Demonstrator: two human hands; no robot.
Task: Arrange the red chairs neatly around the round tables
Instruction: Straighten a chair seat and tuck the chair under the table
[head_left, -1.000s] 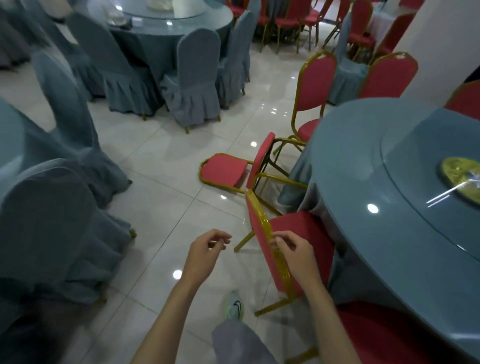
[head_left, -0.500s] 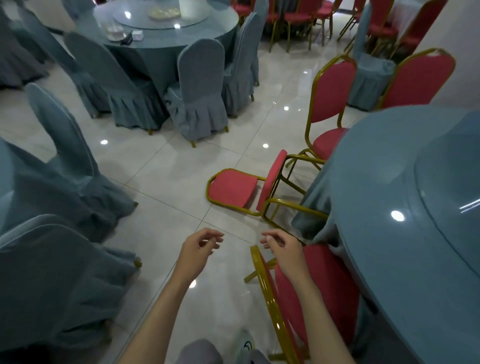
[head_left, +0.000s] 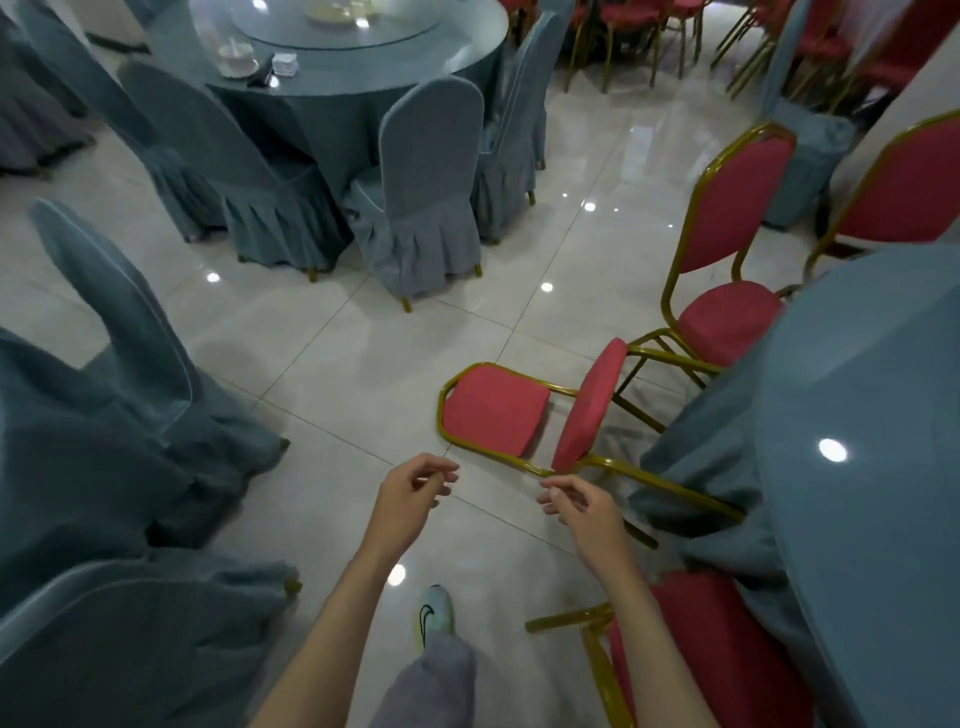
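Note:
A red chair with a gold frame (head_left: 498, 413) lies tipped on its back on the floor, its legs under the cloth of the round table (head_left: 878, 415) on the right. My left hand (head_left: 410, 493) and my right hand (head_left: 582, 506) hover just short of it, fingers loosely curled, holding nothing. Another red chair (head_left: 722, 654) stands at the table's edge under my right forearm. Two upright red chairs (head_left: 727, 249) (head_left: 904, 192) stand further along the table.
Grey-blue covered chairs (head_left: 426, 197) ring a second round table (head_left: 332, 57) at the back and crowd the left side (head_left: 119, 395). More red chairs (head_left: 810, 47) are stacked at the far right. My shoe (head_left: 434, 616) is on the tiled floor.
My right hand has let go of the near chair's back. Both hands have moved forward towards the tipped chair, and the view has advanced.

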